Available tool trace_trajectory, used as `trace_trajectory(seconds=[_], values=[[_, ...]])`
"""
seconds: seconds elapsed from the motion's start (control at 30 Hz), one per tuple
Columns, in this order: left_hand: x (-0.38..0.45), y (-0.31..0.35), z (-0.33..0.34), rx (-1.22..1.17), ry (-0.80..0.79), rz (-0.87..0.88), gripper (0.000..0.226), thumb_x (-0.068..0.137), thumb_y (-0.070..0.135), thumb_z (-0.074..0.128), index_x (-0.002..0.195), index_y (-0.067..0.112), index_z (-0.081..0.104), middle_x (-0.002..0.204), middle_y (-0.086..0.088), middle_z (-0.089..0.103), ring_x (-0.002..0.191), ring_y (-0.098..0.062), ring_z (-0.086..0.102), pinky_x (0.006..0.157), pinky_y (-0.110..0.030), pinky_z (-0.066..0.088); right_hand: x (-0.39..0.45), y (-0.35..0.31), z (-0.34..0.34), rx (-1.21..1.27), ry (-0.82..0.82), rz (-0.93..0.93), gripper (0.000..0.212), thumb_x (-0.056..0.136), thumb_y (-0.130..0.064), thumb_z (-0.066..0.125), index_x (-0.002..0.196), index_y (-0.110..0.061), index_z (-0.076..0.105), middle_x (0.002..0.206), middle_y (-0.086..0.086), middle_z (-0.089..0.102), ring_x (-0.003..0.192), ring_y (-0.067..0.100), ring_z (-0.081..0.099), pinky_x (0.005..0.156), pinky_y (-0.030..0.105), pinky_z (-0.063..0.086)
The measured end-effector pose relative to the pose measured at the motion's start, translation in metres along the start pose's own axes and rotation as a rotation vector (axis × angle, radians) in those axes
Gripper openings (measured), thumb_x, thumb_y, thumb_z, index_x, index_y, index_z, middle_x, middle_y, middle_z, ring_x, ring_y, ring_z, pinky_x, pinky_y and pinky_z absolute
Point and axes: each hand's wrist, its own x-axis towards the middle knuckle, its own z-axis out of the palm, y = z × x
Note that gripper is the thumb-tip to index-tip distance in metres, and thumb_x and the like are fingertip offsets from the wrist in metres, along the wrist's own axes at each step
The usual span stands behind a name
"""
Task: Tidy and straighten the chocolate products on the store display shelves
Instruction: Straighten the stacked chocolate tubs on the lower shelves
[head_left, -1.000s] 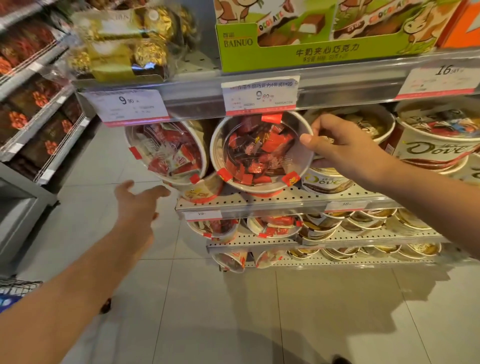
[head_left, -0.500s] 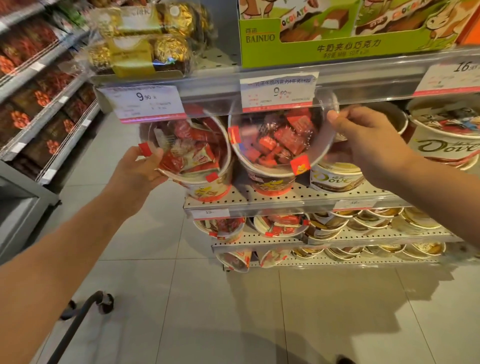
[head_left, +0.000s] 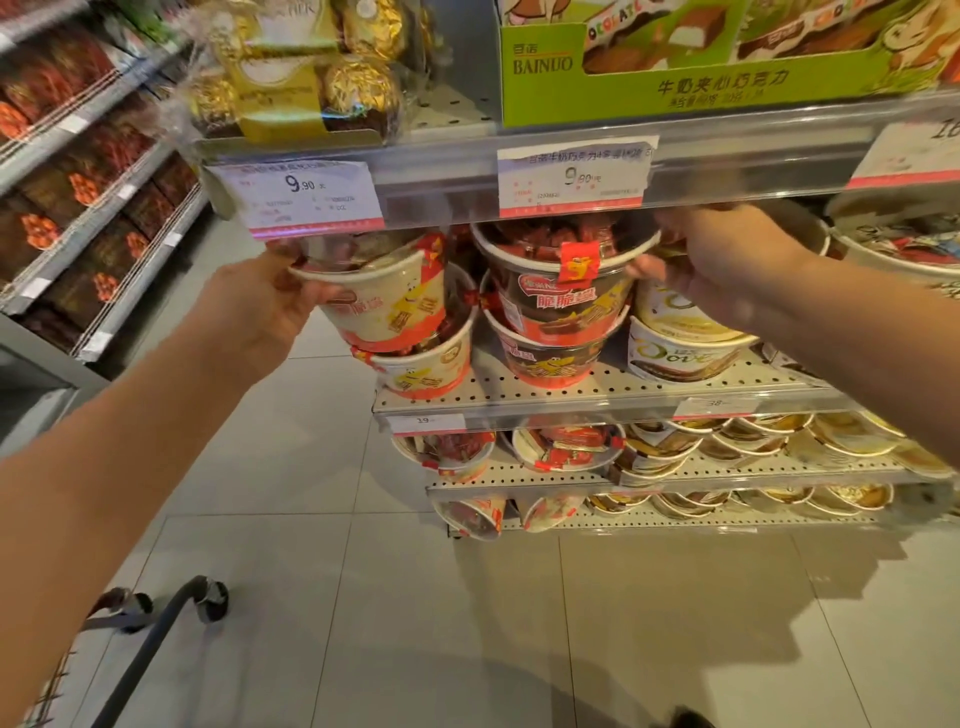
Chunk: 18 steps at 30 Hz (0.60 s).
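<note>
Two stacks of chocolate tubs stand on the perforated metal shelf (head_left: 597, 391). My left hand (head_left: 260, 306) grips the left side of the upper white tub (head_left: 389, 299), which leans on the white tub (head_left: 431, 366) below it. My right hand (head_left: 722, 260) holds the right rim of the upper dark tub (head_left: 561, 291), which sits upright on another dark tub (head_left: 550, 358). Both upper tubs have clear lids with red tape tabs. Their tops are partly hidden behind the price rail above.
Cream Dove tubs (head_left: 680, 338) stand right of the dark stack. Price tags (head_left: 571, 176) hang on the rail above, under gold-wrapped chocolates (head_left: 311, 67) and a green Bainuo box (head_left: 691, 67). Lower shelves hold more tubs (head_left: 566, 447). A cart handle (head_left: 156, 639) is at the bottom left.
Both upper tubs have been tipped from lids-facing-me to upright on their stacks. My left hand has closed round the white tub's side. The view has moved closer.
</note>
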Motion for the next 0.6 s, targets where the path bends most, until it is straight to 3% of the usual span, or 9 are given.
trace_trajectory(seconds=[0.1, 0.2, 0.27, 0.37, 0.47, 0.53, 0.6], values=[[-0.003, -0.002, -0.001, -0.052, 0.023, -0.084, 0.013, 0.096, 0.017, 0.048, 0.098, 0.013, 0.061, 0.095, -0.004, 0.070, 0.067, -0.009, 0.066, 0.043, -0.008, 0.043, 0.001, 0.000, -0.003, -0.050, 0.014, -0.023, 0.020, 0.095, -0.015, 0.049, 0.114, -0.013, 0.053, 0.097, 0.002, 0.058, 0.073, 0.014, 0.063, 0.050, 0.013, 0.050], [-0.008, -0.004, -0.009, 0.080, -0.003, -0.030, 0.026, 0.095, 0.028, 0.050, 0.112, 0.009, 0.056, 0.112, -0.007, 0.063, 0.072, -0.017, 0.070, 0.055, -0.017, 0.054, 0.001, 0.004, -0.011, -0.242, -0.024, -0.086, 0.022, 0.096, -0.020, 0.047, 0.117, -0.015, 0.051, 0.110, 0.005, 0.058, 0.081, 0.021, 0.064, 0.056, 0.021, 0.055], [-0.017, -0.008, -0.013, 0.295, 0.045, 0.039, 0.037, 0.095, 0.037, 0.048, 0.115, 0.006, 0.049, 0.114, -0.007, 0.061, 0.075, -0.025, 0.070, 0.064, -0.030, 0.056, -0.001, 0.007, -0.019, -0.404, -0.027, -0.149, 0.025, 0.096, -0.020, 0.044, 0.118, -0.012, 0.052, 0.111, 0.012, 0.061, 0.077, 0.025, 0.066, 0.064, 0.031, 0.057], [-0.033, -0.014, -0.022, 0.876, 0.184, 0.404, 0.034, 0.095, 0.033, 0.047, 0.117, 0.007, 0.043, 0.117, -0.011, 0.051, 0.091, -0.020, 0.053, 0.077, -0.033, 0.043, -0.004, 0.012, -0.037, -0.948, 0.020, -0.546, 0.031, 0.088, -0.003, 0.046, 0.119, -0.003, 0.053, 0.115, 0.021, 0.059, 0.097, 0.034, 0.060, 0.084, 0.043, 0.051], [-0.035, -0.011, -0.031, 1.281, -0.041, 0.768, 0.060, 0.083, 0.043, 0.053, 0.129, 0.008, 0.040, 0.131, -0.015, 0.042, 0.119, -0.028, 0.038, 0.099, -0.042, 0.032, -0.008, 0.013, -0.041, -1.292, -0.040, -0.754, 0.055, 0.076, 0.005, 0.058, 0.129, -0.003, 0.047, 0.127, 0.023, 0.052, 0.118, 0.041, 0.044, 0.097, 0.042, 0.037], [-0.022, -0.008, -0.034, 1.438, -0.196, 0.860, 0.073, 0.074, 0.058, 0.054, 0.129, 0.012, 0.045, 0.133, -0.015, 0.046, 0.123, -0.034, 0.039, 0.102, -0.050, 0.032, -0.006, 0.011, -0.037, -1.334, -0.145, -0.791, 0.063, 0.075, 0.002, 0.065, 0.135, -0.005, 0.045, 0.132, 0.021, 0.051, 0.123, 0.040, 0.044, 0.102, 0.040, 0.033], [-0.011, -0.008, -0.028, 1.513, -0.258, 0.882, 0.072, 0.074, 0.060, 0.055, 0.128, 0.013, 0.050, 0.130, -0.015, 0.054, 0.123, -0.036, 0.044, 0.103, -0.057, 0.032, -0.003, 0.008, -0.033, -1.364, -0.218, -0.832, 0.062, 0.078, -0.012, 0.071, 0.135, -0.006, 0.046, 0.134, 0.018, 0.052, 0.123, 0.036, 0.048, 0.102, 0.041, 0.035]])
